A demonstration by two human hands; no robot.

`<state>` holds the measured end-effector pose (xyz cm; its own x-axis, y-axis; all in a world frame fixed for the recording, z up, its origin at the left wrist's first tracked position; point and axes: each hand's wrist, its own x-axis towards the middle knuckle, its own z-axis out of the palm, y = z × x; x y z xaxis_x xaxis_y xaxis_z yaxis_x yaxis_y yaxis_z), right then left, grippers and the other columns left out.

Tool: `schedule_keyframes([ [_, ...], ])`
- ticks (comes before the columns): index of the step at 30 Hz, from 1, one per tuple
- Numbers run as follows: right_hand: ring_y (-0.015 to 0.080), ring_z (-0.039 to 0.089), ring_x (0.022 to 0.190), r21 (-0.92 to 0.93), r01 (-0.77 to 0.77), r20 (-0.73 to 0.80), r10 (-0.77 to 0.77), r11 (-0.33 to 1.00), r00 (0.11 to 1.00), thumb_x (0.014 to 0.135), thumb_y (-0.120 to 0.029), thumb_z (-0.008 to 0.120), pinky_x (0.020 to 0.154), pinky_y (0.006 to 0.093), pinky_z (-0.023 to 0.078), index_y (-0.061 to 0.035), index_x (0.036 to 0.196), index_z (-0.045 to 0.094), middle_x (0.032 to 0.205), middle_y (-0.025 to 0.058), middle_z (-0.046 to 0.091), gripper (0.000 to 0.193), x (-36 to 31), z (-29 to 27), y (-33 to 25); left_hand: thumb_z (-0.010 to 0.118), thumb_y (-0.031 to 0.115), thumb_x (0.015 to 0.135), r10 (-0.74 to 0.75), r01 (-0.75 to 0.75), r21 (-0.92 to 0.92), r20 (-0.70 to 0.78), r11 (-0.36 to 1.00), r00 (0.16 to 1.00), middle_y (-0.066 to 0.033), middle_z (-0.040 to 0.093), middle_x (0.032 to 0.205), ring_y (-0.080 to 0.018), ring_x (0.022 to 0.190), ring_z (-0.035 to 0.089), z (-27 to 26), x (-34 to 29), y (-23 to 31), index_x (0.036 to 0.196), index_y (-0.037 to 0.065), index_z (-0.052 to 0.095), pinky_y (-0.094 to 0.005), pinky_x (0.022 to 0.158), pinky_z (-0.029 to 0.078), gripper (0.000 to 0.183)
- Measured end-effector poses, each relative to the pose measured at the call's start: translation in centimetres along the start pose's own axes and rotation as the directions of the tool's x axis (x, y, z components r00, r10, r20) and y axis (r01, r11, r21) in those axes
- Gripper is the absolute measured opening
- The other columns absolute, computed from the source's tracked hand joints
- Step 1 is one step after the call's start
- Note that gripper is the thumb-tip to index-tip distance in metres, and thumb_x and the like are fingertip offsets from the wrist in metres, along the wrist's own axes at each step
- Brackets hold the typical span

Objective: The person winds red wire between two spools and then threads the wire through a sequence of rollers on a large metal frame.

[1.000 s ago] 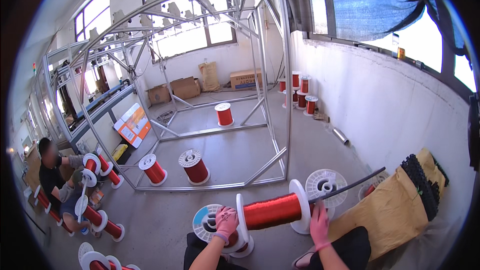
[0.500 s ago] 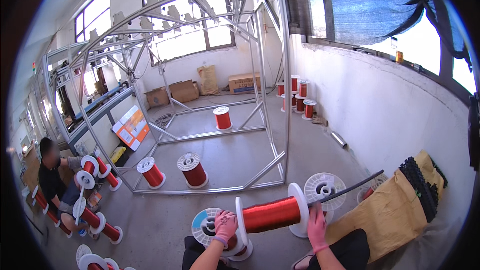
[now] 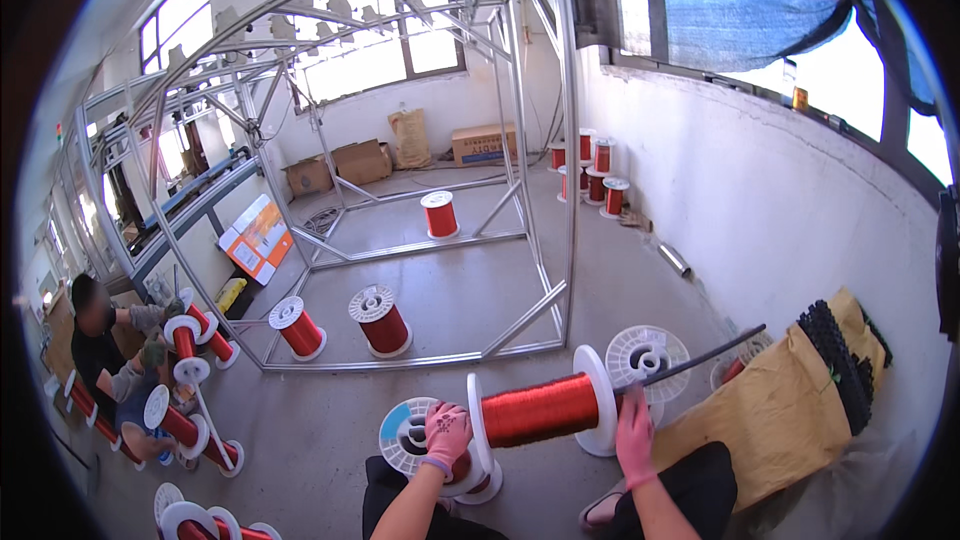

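Observation:
A large spool of red wire with white flanges lies on its side before me, held above the floor. A dark rod sticks out of its right end and slants up to the right. My right hand, in a pink glove, closes round this rod beside the right flange. My left hand, also gloved in pink, is closed at the left flange; what its fingers grip is hidden. Under the left hand stands an upright spool with a blue patch on its white flange. Another white-flanged spool stands behind the right end.
An aluminium frame rises ahead, with red spools inside it. At right lies brown sacking with black ridged pieces. A co-worker sits at far left among spools. More spools stand at lower left.
My view has tilted down slightly, and both hands keep their places at the spool. At far left the co-worker's arms have moved, and a pale rod there now slants the other way.

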<state>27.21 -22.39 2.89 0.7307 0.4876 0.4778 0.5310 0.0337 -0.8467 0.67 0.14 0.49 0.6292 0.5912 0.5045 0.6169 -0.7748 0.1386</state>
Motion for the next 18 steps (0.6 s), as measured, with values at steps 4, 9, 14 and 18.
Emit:
schedule_keyframes([
  [4,0.0422,0.058,0.109,-0.215,0.274,0.089,-0.261,0.937,0.961,0.098,-0.020,0.052,0.094,0.0411,0.047,0.0083,0.130,0.050,0.118,0.0283,0.060,0.042,2.7,2.3,-2.0,0.055,0.025,0.084,-0.025,0.024,0.010,0.063,1.000,0.998,-0.0024,0.070,0.091,-0.0200,0.100,0.061,0.2,-0.2,-0.2,0.077,0.010,0.071,-0.0389,0.100,0.037,0.023],
  [9,0.0443,0.058,0.106,-0.566,-0.213,0.276,0.426,0.796,0.862,0.097,-0.021,0.051,0.089,0.0469,0.048,-0.0070,0.132,0.050,0.119,0.0224,0.061,0.038,-6.5,-0.9,1.0,0.055,0.024,0.083,-0.023,0.023,0.009,0.017,1.000,1.000,-0.0031,0.070,0.091,-0.0208,0.099,0.061,0.2,-0.2,0.0,0.078,0.011,0.071,-0.0383,0.100,0.038,0.021],
  [14,0.0362,0.055,0.121,-0.010,-0.074,0.017,0.074,0.997,0.997,0.102,-0.020,0.046,0.100,0.0386,0.043,0.0025,0.136,0.046,0.129,0.0238,0.057,0.041,-1.1,-1.1,0.9,0.055,0.023,0.082,-0.016,0.016,-0.015,0.037,1.000,0.999,-0.0024,0.070,0.088,-0.0204,0.097,0.062,-0.1,0.1,0.1,0.075,0.012,0.070,-0.0374,0.099,0.039,0.020],
  [18,0.0368,0.058,0.116,0.008,0.198,0.055,-0.198,0.980,0.979,0.101,-0.022,0.048,0.098,0.0402,0.043,0.0068,0.137,0.044,0.130,0.0270,0.056,0.046,2.2,1.9,-0.2,0.055,0.019,0.079,0.022,-0.025,0.142,0.019,0.990,1.000,-0.0028,0.068,0.080,-0.0201,0.088,0.064,0.0,0.0,0.2,0.070,0.016,0.068,-0.0353,0.093,0.044,0.015],
])
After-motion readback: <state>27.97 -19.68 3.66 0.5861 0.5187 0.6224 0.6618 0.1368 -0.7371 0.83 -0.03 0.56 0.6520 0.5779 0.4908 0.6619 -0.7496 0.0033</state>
